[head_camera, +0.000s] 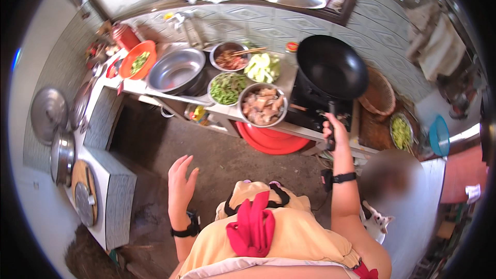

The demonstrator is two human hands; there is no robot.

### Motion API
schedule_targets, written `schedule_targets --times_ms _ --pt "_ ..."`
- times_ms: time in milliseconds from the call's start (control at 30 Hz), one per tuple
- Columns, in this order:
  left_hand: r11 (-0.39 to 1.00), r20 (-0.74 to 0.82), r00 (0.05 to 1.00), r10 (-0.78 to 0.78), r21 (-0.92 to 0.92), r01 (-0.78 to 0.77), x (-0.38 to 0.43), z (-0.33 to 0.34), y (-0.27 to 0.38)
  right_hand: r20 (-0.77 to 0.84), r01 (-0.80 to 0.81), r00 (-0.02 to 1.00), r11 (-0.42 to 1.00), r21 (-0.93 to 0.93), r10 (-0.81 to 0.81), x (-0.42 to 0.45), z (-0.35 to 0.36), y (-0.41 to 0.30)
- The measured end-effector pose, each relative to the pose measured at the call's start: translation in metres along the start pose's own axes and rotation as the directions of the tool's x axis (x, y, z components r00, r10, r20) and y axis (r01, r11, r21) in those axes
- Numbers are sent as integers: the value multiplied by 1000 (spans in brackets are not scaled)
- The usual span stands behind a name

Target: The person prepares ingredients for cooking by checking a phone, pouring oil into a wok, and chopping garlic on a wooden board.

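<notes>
My right hand [338,128] grips the handle of a black wok [331,66], whose inside shows no food. Beneath the wok lies a black gas stove [306,110]. My left hand [181,178] hangs over the floor with its fingers apart, holding nothing. Left of the stove, a steel bowl of raw meat pieces [263,106] sits at the counter's front edge. Around it are a bowl of chopped green vegetables [228,87], some pale green leafy pieces [262,68] and a steel bowl of sliced meat [230,57] with wooden chopsticks [250,51] across it.
A large steel basin [177,69] and an orange colander [149,56] stand at the left. Right of the wok are a wicker basket [378,91] and a dish of shredded greens [401,131]. A red lid [271,139] sticks out below the counter. A white cat [376,223] is at my right.
</notes>
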State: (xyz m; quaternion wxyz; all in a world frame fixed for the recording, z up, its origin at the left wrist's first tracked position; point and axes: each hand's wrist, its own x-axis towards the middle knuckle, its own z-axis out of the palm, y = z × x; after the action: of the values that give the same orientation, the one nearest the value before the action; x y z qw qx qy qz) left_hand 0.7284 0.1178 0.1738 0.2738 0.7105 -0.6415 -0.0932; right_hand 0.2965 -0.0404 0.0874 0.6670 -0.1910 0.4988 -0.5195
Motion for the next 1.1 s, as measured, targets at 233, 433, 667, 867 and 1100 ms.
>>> schedule_targets --times_ms 233,433,667,867,1100 --pt "997 83 996 41 -63 -36 17 -5 -28 -43 78 996 990 118 -73 -39 11 12" --pt "988 134 983 127 -108 -113 35 6 -32 -262 18 965 1000 -25 -24 -50 -31 90" --pt "985 130 980 149 -108 -135 41 1 -43 38 49 999 786 -616 -33 -75 47 93" --pt "986 157 982 103 -149 -80 41 -9 -49 232 424 853 361 -831 -468 -96 116 59" --pt "977 117 984 131 -186 -107 41 -1 -58 486 547 674 -66 -834 -556 -119 148 45"
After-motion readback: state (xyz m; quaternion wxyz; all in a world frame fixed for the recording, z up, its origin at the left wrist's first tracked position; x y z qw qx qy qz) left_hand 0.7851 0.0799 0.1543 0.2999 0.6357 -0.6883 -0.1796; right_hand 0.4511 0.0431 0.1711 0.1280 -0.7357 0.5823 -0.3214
